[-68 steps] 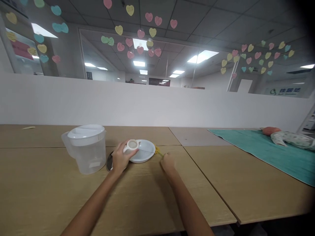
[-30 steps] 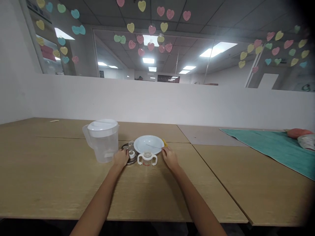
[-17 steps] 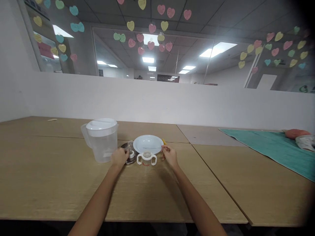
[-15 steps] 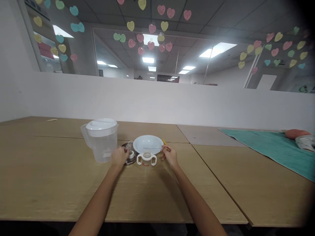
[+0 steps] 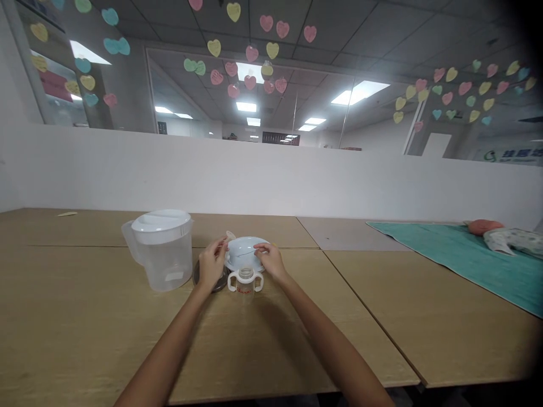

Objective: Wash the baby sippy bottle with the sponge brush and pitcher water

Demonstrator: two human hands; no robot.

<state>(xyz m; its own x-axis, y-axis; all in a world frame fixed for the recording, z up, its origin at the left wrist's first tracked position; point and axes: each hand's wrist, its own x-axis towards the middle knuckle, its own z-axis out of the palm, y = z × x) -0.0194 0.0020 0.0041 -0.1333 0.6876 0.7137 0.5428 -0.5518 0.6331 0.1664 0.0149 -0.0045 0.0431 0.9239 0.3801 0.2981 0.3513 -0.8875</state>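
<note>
My left hand [image 5: 214,264] is raised over the dark round tray [image 5: 220,282], its fingers closed on a small pale piece that looks like a baby bottle nipple [image 5: 230,235]. Fingers hide most of it. In my right hand [image 5: 270,261] a thin stick [image 5: 246,254] is pinched, pointing left across the white bowl [image 5: 240,244]. Below and between the hands, the clear baby bottle [image 5: 245,286] with two white handles stands upright and uncapped on the table. Neither hand touches the bottle.
A translucent pitcher [image 5: 167,257] with a white lid stands left of the tray. On the right, a green cloth [image 5: 416,249] bears an orange item [image 5: 484,227] and a patterned fabric piece [image 5: 515,240]. A white wall [image 5: 254,175] rises behind the table [image 5: 271,350].
My left hand has lifted from the tray with the nipple piece. My right hand has moved left, bringing the stick closer to it. The view has shifted slightly right.
</note>
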